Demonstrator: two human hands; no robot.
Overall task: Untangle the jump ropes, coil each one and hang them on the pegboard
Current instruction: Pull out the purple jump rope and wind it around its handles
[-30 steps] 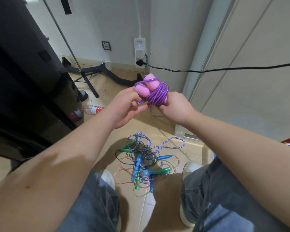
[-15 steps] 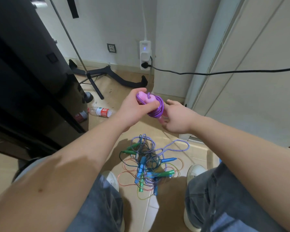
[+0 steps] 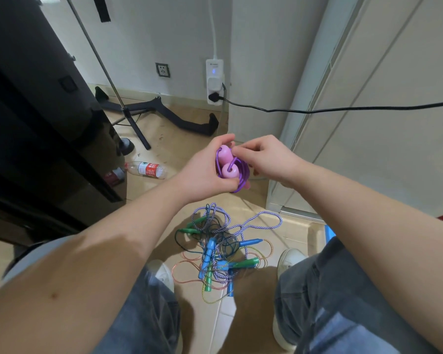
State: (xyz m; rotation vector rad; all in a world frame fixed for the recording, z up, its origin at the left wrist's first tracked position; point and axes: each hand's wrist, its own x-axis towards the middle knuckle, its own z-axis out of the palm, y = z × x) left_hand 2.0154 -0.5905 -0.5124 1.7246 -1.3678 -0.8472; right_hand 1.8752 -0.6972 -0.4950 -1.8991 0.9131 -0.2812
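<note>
A coiled purple jump rope with two pink handles [image 3: 228, 166] is held at mid-height between my hands. My left hand [image 3: 205, 175] grips the bundle from the left, fingers curled round the handles. My right hand [image 3: 269, 159] pinches the purple cord at the top right of the coil. On the floor between my feet lies a tangled pile of jump ropes [image 3: 220, 249]: a purple-and-white braided rope, thin orange and yellow cords, blue handles and green handles. No pegboard is in view.
A plastic bottle [image 3: 146, 169] lies on the floor to the left. A dark cabinet [image 3: 36, 123] stands at left, with a tripod stand [image 3: 136, 116] beside it. A black cable [image 3: 317, 109] runs from a wall socket strip [image 3: 214, 83] across the right-hand doors.
Both hands with the purple bundle have dropped lower in view and turned the coil; my right hand moved from under the bundle to its top and now pinches the cord.
</note>
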